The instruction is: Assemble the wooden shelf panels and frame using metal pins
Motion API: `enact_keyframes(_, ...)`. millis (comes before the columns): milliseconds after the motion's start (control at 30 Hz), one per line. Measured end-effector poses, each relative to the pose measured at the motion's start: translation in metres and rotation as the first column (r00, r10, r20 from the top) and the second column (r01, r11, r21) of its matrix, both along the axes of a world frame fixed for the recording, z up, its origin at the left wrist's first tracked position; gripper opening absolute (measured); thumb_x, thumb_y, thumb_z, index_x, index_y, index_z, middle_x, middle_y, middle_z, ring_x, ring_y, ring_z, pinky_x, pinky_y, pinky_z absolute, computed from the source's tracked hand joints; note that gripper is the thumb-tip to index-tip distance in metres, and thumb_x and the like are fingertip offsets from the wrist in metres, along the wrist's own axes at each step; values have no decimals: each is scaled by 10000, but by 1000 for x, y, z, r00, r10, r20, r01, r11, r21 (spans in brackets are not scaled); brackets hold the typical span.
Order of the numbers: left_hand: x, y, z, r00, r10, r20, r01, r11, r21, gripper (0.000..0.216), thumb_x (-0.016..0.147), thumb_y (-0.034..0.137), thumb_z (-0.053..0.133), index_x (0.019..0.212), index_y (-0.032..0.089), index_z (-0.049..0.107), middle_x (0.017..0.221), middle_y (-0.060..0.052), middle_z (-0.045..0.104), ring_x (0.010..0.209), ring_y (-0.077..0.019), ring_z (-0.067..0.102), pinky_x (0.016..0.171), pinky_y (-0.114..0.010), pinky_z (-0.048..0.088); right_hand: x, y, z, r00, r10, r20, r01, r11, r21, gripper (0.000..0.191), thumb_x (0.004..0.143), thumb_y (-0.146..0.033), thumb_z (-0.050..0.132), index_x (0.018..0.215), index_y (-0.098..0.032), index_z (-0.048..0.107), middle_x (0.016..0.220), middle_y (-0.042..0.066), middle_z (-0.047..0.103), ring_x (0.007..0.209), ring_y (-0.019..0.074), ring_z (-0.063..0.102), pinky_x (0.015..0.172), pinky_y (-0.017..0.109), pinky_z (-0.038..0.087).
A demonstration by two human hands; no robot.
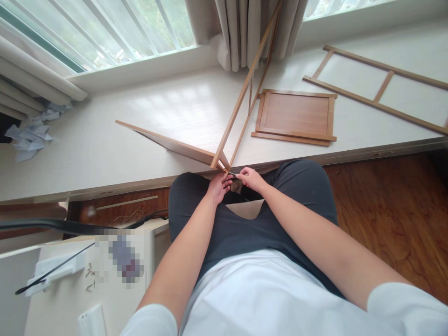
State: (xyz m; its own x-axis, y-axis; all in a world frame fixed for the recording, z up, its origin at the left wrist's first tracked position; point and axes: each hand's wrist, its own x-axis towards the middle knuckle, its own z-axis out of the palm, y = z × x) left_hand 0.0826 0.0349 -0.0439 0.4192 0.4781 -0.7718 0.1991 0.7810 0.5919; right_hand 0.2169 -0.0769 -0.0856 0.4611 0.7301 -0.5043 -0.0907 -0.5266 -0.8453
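the person sits facing a long pale counter point(105, 144) under a window point(115, 28), knees in dark trousers up against its front edge. both hands meet at that edge, where a tall wooden frame point(241, 98) of thin slats leans up and away toward the curtains point(241, 32) and joins a tilted panel point(168, 142) that stands on its long edge on the counter, running off to the left. the left hand point(219, 187) rests at the foot of this joint, its fingers point(227, 181) bent in against the corner of the wood; whether they clamp it cannot be told. the right hand point(249, 178) sits just beside it, touching or nearly so, with fingers drawn together in a pinch on a small dark piece point(233, 173) that points at the joint; it is too small to tell what it is. further back on the counter a flat panel point(296, 114) with a raised border lies near the frame's right side, and a ladder-shaped frame point(381, 88) lies flat well apart at the right. crumpled paper point(28, 135) lies at the counter's far left. below, a wooden floor point(392, 219) shows at the right, and at the lower left a white box point(63, 298) carries a few screws point(89, 270) and a black cable point(52, 273).
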Motion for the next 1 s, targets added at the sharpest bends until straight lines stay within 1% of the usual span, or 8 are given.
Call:
enact_keyframes(167, 0, 0, -1, 1000, -9, 6, 9, 1000, 7, 191, 832, 301, 743, 961, 216, 632, 951, -49, 762, 673, -120, 639, 588, -230, 419, 1, -1, 0, 1000, 14, 25, -14, 1000, -1, 203, 793, -347, 694, 841, -201, 563, 543, -61, 573, 474, 96, 488, 512, 205, 386)
enact_keyframes(300, 0, 0, -2, 1000, -7, 6, 7, 1000, 4, 198, 824, 308, 751, 948, 216, 627, 942, -46, 758, 667, -119, 635, 588, -230, 415, 1, -1, 2, 999, 9, 39, -9, 1000, -7, 185, 782, -320, 697, 835, -202, 565, 550, -63, 573, 484, 98, 494, 524, 208, 397)
enact_keyframes(433, 0, 0, -1, 1000, -2, 4, 2, 1000, 0, 169, 838, 292, 733, 937, 215, 620, 932, -46, 758, 663, -119, 632, 581, -225, 412, 1, -1, 4, 999, 4, 39, -4, 1000, -2, 165, 793, -312, 686, 833, -198, 574, 550, -61, 569, 482, 99, 495, 530, 213, 402)
enact_keyframes(600, 0, 1, -2, 1000, -12, -2, 12, 1000, 9, 193, 832, 312, 745, 948, 222, 619, 949, -48, 759, 670, -121, 634, 584, -223, 417, 1, -1, 4, 999, -5, 34, 5, 1000, -10, 157, 798, -312, 686, 821, -193, 586, 550, -53, 572, 487, 100, 500, 532, 212, 402)
enact_keyframes(900, 1, 0, 0, 1000, -12, -13, 12, 1000, 10, 162, 849, 304, 723, 949, 222, 625, 960, -49, 757, 672, -121, 629, 592, -228, 413, 3, 0, 0, 998, 20, 65, -18, 999, -31, 166, 830, -341, 657, 791, -184, 620, 556, -35, 593, 493, 99, 507, 536, 209, 399)
enact_keyframes(1000, 1, 0, 1, 1000, -19, -20, 19, 1000, 16, 183, 843, 336, 729, 946, 222, 628, 958, -49, 754, 670, -121, 627, 591, -226, 411, 3, -1, -1, 997, 25, 77, -22, 999, -28, 193, 837, -362, 650, 777, -180, 628, 556, -31, 595, 495, 98, 508, 540, 208, 399)
